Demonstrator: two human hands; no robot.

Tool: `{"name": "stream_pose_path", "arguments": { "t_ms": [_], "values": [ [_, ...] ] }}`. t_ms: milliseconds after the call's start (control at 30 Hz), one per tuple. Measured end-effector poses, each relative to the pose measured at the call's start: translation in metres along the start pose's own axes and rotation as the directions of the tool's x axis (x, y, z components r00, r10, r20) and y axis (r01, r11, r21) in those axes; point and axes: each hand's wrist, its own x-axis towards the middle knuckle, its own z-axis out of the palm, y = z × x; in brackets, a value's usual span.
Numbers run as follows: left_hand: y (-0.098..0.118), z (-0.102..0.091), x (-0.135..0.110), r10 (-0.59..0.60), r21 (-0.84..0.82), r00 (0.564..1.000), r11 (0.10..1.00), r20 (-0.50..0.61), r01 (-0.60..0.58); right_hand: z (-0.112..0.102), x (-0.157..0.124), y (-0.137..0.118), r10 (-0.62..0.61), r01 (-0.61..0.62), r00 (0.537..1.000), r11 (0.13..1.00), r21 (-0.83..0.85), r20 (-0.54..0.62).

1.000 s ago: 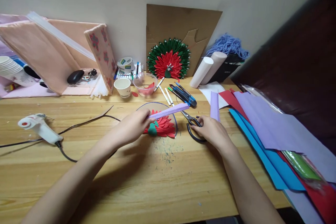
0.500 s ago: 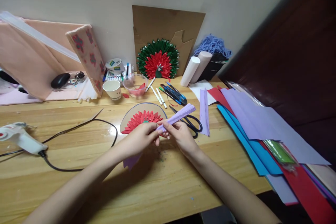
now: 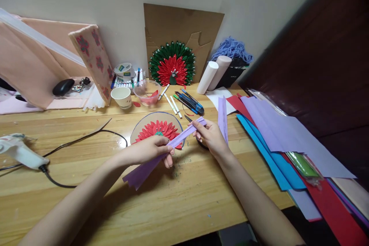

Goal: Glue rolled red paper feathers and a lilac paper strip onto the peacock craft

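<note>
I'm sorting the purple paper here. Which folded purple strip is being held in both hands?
The long folded purple strip, slanting between the left hand and right hand. The other purple strip lies untouched on the table.

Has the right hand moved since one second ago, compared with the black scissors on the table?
Yes. The right hand was resting on the scissors' handles; now it is lifted and pinches the far end of the folded purple paper strip, covering the scissors.

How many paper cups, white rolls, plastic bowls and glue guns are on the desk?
Paper cups: 1
White rolls: 2
Plastic bowls: 1
Glue guns: 1
Total: 5
</note>
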Motion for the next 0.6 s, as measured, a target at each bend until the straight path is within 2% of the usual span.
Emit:
{"name": "stream_pose_path", "arguments": {
  "t_ms": [67,200,333,467,600],
  "values": [
    [-0.001,-0.001,0.001,0.025,-0.028,1.000,0.999,0.012,-0.025,0.009,-0.005,0.001,0.001,0.001,0.998,1.000,-0.024,0.056],
    [-0.003,0.004,0.007,0.069,-0.057,0.992,0.996,-0.110,-0.075,0.028,-0.017,-0.002,0.009,-0.008,0.985,1.000,-0.005,0.173],
    [-0.006,0.006,0.010,0.088,-0.065,0.978,0.993,-0.189,-0.102,0.023,-0.019,-0.009,0.002,-0.001,0.966,1.000,-0.006,0.257],
    [-0.007,0.005,0.009,0.125,0.082,0.964,0.991,-0.234,-0.108,0.007,-0.014,-0.014,-0.045,0.077,0.959,0.991,-0.105,0.280],
    [-0.006,0.006,0.006,0.193,0.283,0.941,0.953,-0.277,-0.112,0.003,-0.013,-0.012,-0.070,0.106,0.959,0.987,-0.118,0.276]
  ]
}}
